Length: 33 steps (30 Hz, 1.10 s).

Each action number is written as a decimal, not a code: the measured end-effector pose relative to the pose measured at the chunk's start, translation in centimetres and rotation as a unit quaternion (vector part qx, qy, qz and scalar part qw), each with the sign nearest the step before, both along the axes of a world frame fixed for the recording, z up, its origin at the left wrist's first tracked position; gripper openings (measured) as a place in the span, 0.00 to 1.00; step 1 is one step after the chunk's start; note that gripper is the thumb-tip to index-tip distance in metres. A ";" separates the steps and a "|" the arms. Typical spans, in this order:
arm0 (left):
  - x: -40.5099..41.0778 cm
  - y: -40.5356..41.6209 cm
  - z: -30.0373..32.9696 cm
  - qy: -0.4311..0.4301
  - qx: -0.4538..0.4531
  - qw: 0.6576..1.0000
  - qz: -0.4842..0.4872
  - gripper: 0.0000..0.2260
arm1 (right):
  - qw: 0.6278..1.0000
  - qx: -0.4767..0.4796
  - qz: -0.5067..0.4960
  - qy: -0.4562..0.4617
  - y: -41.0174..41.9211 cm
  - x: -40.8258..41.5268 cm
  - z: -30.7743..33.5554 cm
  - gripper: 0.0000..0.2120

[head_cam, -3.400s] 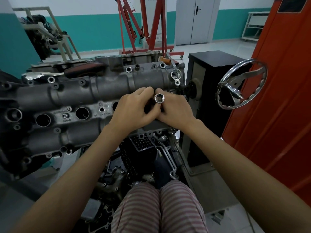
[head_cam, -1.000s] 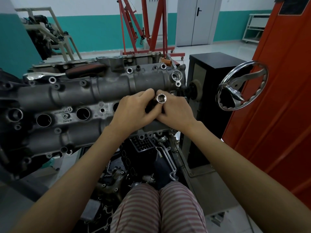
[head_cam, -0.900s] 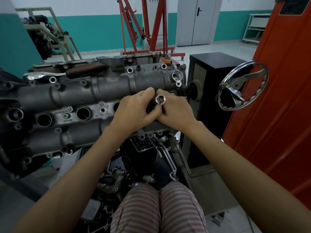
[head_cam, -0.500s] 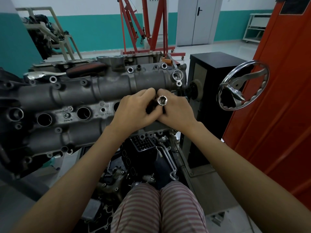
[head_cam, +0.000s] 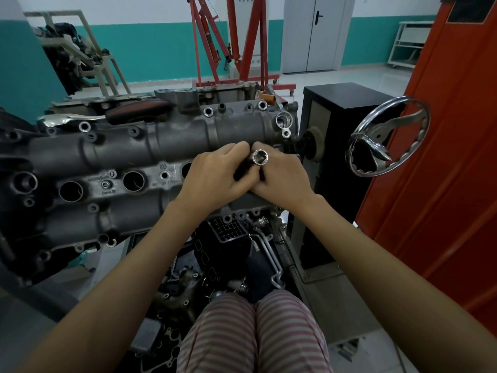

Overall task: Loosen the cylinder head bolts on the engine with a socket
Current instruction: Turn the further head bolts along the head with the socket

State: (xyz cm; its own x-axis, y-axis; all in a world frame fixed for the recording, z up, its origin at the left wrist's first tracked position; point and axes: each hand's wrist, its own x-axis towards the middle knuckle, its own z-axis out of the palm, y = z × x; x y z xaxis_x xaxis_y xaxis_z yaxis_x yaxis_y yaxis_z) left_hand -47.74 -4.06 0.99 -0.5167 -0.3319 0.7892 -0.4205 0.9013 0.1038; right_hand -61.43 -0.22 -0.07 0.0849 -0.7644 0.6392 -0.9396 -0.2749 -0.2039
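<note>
Both hands, left (head_cam: 215,176) and right (head_cam: 282,179), are pinching the socket (head_cam: 259,157) together over the engine's (head_cam: 150,146) right end. Smooth steel, probably slippery, so gripping its barrel suits.

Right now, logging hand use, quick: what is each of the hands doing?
Left hand: curled around the socket tool.
Right hand: curled around the same socket tool.

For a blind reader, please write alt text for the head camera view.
Two bare hands, left hand and right hand, meet around a shiny chrome socket with a dark tool under it, over a grey cast-metal engine cylinder head. A chrome handwheel stands right.
</note>
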 end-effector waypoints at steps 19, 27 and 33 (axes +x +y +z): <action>0.2 -0.6 -0.1 -0.013 0.017 1.000 -0.006 0.20 | 0.999 -0.032 0.002 0.006 0.0 0.1 0.0 0.20; 0.0 0.2 0.1 0.012 0.009 1.000 -0.010 0.10 | 1.000 -0.006 0.019 -0.005 0.0 0.0 -0.1 0.16; 0.2 -0.5 -0.1 -0.012 0.019 1.000 0.000 0.17 | 1.000 0.007 -0.007 0.013 -0.3 -0.2 -0.2 0.11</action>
State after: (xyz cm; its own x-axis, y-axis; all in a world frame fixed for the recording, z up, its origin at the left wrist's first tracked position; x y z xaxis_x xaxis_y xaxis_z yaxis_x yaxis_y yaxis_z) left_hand -47.58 -4.59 0.92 -0.5357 -0.3620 0.7628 -0.4236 0.8968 0.1281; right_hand -61.63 -0.51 -0.23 0.0908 -0.7749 0.6255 -0.9482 -0.2593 -0.1835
